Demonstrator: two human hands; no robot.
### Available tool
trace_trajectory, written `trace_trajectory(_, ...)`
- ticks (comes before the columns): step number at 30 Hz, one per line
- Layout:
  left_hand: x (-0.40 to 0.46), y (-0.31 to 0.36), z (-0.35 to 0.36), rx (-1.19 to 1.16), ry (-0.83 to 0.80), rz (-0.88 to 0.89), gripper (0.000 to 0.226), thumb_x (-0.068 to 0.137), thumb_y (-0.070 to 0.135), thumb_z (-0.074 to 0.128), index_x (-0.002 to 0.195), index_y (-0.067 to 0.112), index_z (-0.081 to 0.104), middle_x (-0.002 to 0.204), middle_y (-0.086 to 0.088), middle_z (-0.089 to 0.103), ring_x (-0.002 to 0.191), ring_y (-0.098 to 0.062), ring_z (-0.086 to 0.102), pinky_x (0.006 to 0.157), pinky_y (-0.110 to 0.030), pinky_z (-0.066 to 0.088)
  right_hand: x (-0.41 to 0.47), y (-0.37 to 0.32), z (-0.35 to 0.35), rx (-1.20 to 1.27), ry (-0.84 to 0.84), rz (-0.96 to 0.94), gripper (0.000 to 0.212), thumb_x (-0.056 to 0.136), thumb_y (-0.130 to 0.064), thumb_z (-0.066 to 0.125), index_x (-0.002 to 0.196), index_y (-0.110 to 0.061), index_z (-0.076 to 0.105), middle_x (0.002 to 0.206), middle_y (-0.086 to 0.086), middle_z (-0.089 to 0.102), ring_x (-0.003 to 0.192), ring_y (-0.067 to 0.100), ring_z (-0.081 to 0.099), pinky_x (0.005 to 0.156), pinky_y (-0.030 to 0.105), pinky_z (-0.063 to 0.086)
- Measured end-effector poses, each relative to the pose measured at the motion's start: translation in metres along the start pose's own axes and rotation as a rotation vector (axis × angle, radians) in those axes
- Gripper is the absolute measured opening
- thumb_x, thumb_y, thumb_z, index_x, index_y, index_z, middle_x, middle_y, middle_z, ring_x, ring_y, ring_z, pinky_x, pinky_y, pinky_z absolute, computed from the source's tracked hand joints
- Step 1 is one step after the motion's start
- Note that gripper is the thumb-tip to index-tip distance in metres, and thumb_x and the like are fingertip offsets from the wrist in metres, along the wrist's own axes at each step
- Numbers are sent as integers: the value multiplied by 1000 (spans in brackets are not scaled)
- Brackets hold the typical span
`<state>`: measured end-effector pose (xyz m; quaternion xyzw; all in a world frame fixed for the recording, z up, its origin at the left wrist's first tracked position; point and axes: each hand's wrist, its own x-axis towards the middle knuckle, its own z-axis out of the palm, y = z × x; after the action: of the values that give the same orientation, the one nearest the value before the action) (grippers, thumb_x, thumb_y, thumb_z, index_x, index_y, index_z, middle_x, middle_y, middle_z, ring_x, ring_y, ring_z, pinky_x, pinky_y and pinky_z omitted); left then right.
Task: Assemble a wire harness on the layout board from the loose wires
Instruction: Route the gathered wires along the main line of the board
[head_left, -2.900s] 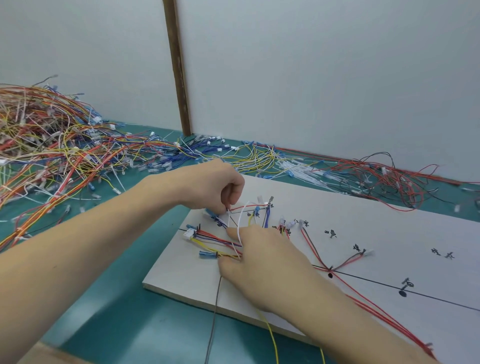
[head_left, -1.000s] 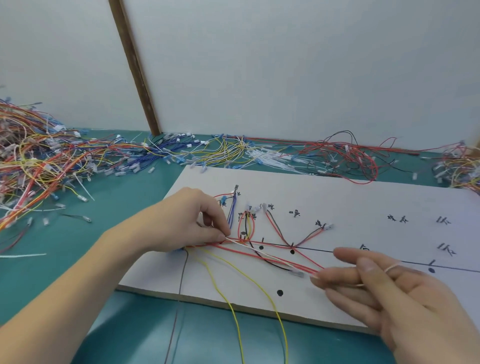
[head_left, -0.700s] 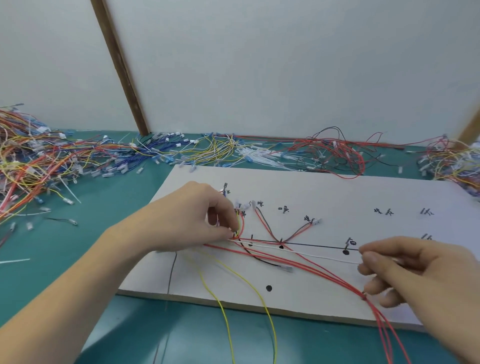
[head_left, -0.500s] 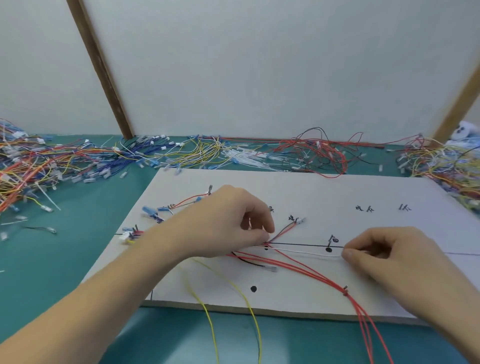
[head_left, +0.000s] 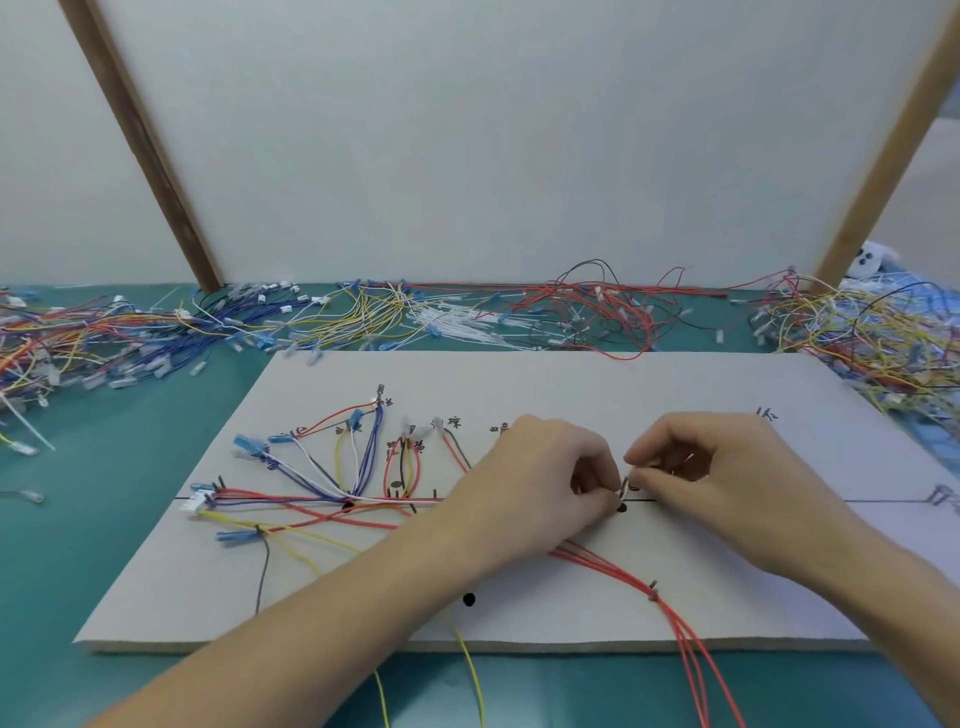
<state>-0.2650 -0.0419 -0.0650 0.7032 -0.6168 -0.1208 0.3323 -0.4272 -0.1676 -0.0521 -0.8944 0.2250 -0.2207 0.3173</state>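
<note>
White wire (head_left: 332, 475) pinched by left hand (head_left: 535, 488) and right hand (head_left: 711, 478), fingers curled, over layout board (head_left: 571, 384).

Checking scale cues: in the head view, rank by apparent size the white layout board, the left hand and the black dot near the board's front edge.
1. White layout board
2. Left hand
3. Black dot

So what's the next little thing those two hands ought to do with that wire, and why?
Probably seat the thin white wire's end at the small pin beside the black dot on the white layout board. The left hand and right hand both pinch there on the drawn black line, while the bundled red wires already lie routed below.
</note>
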Motion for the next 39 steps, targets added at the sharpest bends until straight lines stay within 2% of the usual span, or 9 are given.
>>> trace_trajectory(5, 0, -3, 4, -73, 36, -26, 5, 81, 17, 78, 82, 22, 76, 71, 9, 71, 64, 1, 62, 64, -11, 46, 14, 0, -7, 26, -107, -82, 21, 81, -4, 83, 82, -24, 80, 75, -13, 76, 71, 9, 71, 69, 25, 56)
trace_trajectory(11, -3, -2, 5, -80, 74, -19, 6, 84, 18, 78, 90, 19, 77, 78, 6, 72, 72, -4, 65, 71, -17, 51, 45, 1, -13, -45, -329, 71, 23, 85, -8, 79, 78, -30, 81, 75, -2, 77, 78, 35, 71, 71, 54, 59)
trace_trajectory(13, -5, -2, 5, -47, 82, -9, 11, 84, 21, 78, 94, 21, 77, 82, 8, 70, 74, -3, 60, 73, -15, 48, 45, 1, -8, -77, -328, 81, 27, 85, -5, 79, 75, -30, 79, 78, -1, 76, 77, 28, 70, 74, 48, 59)
trace_trajectory(15, -6, 0, 5, -8, 69, 7, 14, 85, 24, 77, 99, 22, 78, 86, 7, 69, 77, -3, 57, 76, -18, 47, 38, 0, -4, -101, -288, 53, 30, 85, -5, 79, 74, -33, 77, 83, -3, 72, 70, 6, 64, 72, 31, 54)
trace_trajectory(18, -7, 2, 4, 33, 39, 11, 18, 89, 25, 73, 106, 25, 79, 93, 3, 68, 86, -9, 62, 84, -26, 49, 20, 0, 1, -147, -173, -6, 24, 84, -7, 80, 79, -31, 81, 81, -9, 68, 76, 1, 61, 66, 15, 44)
trace_trajectory(23, -7, 3, 3, 62, -11, -7, 21, 95, 28, 66, 113, 27, 77, 101, 3, 64, 95, -11, 61, 90, -30, 48, -8, 2, 9, -135, 18, 105, 19, 81, -14, 80, 77, -32, 79, 71, -23, 70, 71, 0, 65, 63, 14, 48)
trace_trajectory(27, -7, 4, 4, 96, -31, 5, 23, 98, 29, 63, 117, 27, 75, 105, 3, 61, 101, -13, 58, 92, -29, 45, -18, -3, 20, -192, 97, 165, 18, 82, -19, 77, 75, -35, 75, 69, -14, 67, 70, 2, 60, 68, 28, 51)
trace_trajectory(34, -5, 2, 8, 166, -16, 35, 22, 99, 31, 60, 117, 28, 71, 106, 4, 61, 103, -16, 56, 92, -31, 42, -23, -8, 25, -123, 113, 239, 21, 83, -21, 73, 70, -38, 74, 65, -27, 65, 69, -5, 60, 59, 11, 43)
trace_trajectory(39, -6, -1, 10, 196, -21, 50, 22, 100, 35, 58, 119, 30, 68, 107, 7, 60, 104, -15, 53, 91, -28, 39, -22, -9, 30, -117, 104, 331, 10, 83, -34, 70, 74, -38, 73, 68, -27, 68, 68, -5, 62, 62, 30, 54)
